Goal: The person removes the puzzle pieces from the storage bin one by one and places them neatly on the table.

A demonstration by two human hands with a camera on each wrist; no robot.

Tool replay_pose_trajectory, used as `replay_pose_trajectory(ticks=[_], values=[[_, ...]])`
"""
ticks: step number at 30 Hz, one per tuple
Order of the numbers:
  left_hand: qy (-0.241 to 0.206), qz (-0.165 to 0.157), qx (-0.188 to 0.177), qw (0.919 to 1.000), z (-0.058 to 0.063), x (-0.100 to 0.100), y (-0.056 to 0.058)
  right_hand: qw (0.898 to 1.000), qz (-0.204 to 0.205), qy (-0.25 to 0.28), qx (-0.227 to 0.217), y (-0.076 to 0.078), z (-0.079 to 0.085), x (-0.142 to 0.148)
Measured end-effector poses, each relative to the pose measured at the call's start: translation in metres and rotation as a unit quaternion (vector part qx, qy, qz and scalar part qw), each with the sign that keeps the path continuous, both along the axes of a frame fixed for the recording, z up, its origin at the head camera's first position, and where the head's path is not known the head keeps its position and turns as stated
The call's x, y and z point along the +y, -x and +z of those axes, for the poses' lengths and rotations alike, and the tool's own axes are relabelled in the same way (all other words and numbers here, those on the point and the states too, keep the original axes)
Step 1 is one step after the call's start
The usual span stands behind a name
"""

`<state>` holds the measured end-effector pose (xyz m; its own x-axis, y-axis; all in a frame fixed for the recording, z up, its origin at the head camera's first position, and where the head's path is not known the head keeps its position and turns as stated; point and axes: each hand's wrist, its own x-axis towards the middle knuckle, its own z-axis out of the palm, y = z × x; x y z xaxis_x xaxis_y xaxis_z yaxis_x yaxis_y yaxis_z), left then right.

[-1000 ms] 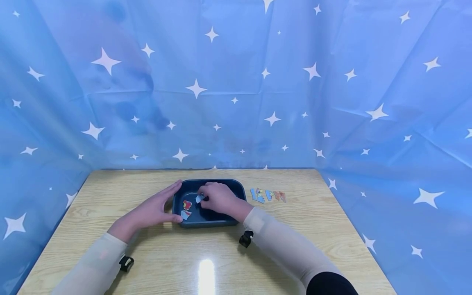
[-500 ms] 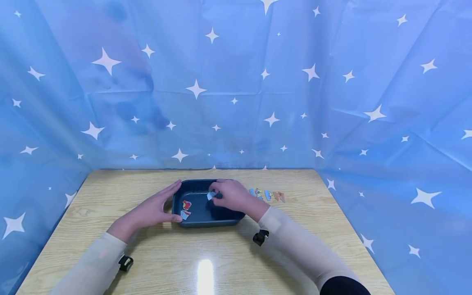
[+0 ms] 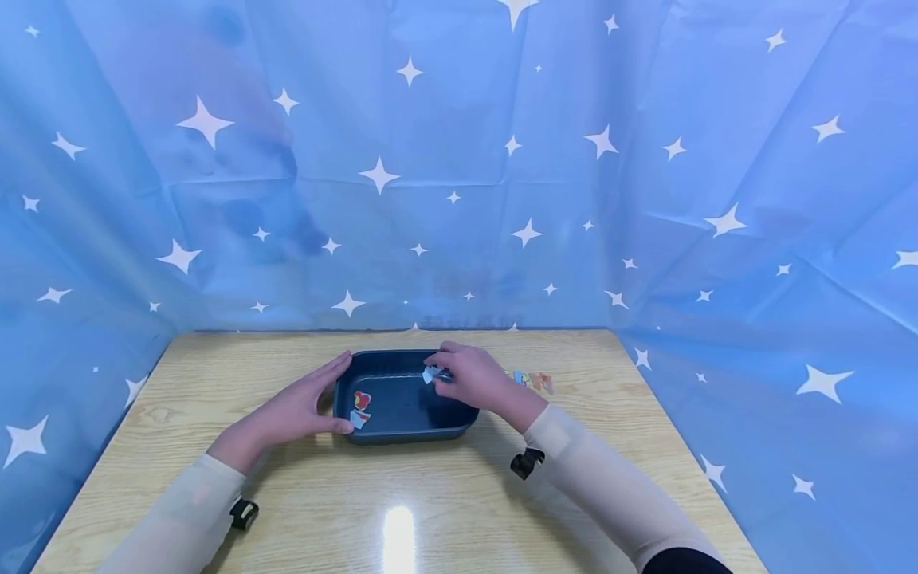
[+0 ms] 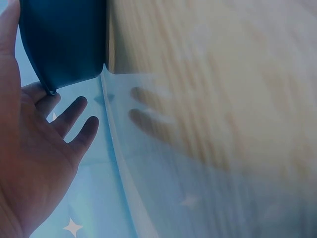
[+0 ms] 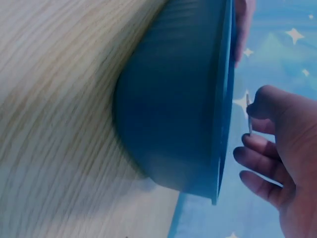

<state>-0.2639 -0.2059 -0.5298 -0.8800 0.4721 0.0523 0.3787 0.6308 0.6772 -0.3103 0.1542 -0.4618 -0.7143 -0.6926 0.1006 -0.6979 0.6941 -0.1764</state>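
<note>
My left hand rests against the left end of a dark blue tray, its fingers stretched to the far corner and the thumb at the near corner. Above the tray's right part, my right hand pinches a small pale blue puzzle piece between thumb and fingers. In the right wrist view that piece shows edge-on, apart from the rim. A red and yellow piece and a light blue piece lie inside the tray at its left.
Right of the tray, a row of puzzle pieces lies on the wooden table, partly covered by my right hand. A blue curtain with white stars hangs around the table's back and sides.
My right hand has moved right and slightly away across the tray, carrying the pale blue puzzle piece. It now covers part of the row at the right. The left hand stays put.
</note>
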Motion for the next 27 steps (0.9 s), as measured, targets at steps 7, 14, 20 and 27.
replay_pose_trajectory(ticks=[7, 14, 20, 27], values=[[0.0, -0.003, 0.004, 1.0, -0.003, -0.001, 0.002, 1.0, -0.018, 0.015, -0.018, 0.0, 0.002, 0.015], [-0.001, -0.002, 0.004, 1.0, -0.003, -0.001, 0.002, 0.999, -0.025, 0.026, -0.031, -0.001, 0.008, 0.028], [-0.002, 0.001, 0.004, 1.0, -0.002, -0.001, 0.001, 0.999, -0.023, 0.037, -0.032, -0.002, 0.009, 0.039], [-0.002, 0.001, 0.01, 0.9999, -0.003, -0.001, 0.001, 0.999, -0.023, 0.031, -0.019, 0.001, 0.01, 0.056]])
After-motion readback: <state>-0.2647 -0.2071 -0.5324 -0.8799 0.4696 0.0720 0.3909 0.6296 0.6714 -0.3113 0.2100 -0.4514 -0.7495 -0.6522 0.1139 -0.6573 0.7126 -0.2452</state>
